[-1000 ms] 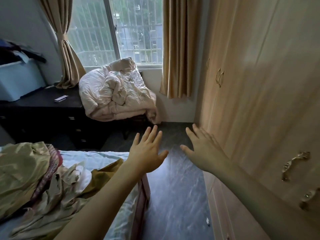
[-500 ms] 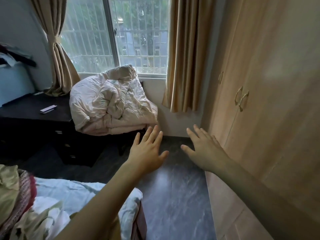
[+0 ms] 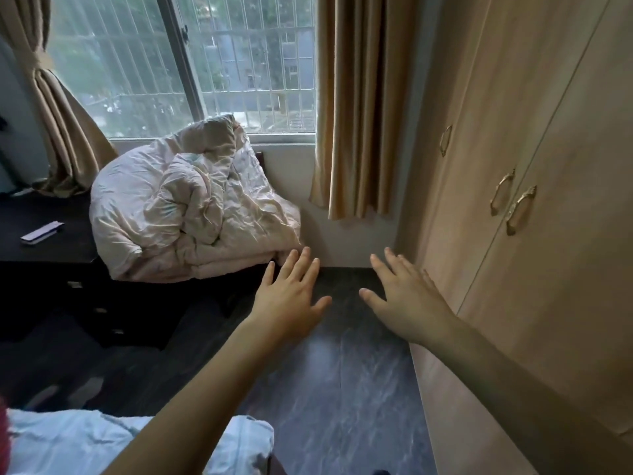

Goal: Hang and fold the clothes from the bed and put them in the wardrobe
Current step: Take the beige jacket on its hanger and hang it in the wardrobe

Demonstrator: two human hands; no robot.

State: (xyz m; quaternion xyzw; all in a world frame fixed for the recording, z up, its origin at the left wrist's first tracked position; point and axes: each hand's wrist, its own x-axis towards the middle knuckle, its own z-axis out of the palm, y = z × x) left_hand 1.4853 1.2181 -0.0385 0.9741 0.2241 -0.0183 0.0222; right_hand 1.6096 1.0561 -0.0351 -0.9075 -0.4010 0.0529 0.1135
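My left hand (image 3: 291, 296) and my right hand (image 3: 406, 298) are stretched out in front of me over the dark floor, palms down, fingers spread, both empty. The light wooden wardrobe (image 3: 548, 234) fills the right side with its doors closed; brass handles (image 3: 512, 202) sit above and to the right of my right hand. Only the corner of the bed (image 3: 85, 440) with a pale blue sheet shows at the bottom left. A sliver of red cloth (image 3: 2, 426) peeks in at the left edge; the rest of the clothes are out of view.
A crumpled cream duvet (image 3: 191, 207) is piled on a seat under the barred window (image 3: 191, 63). A dark desk (image 3: 51, 248) with a small white remote (image 3: 41, 232) stands at the left. Tan curtains (image 3: 359, 104) hang beside the wardrobe. Dark marbled floor (image 3: 342, 389) runs between bed and wardrobe.
The view has swung up and right: the clothes pile has slid out at the bottom left and the wardrobe handles have come closer. Both hands stay spread and empty.
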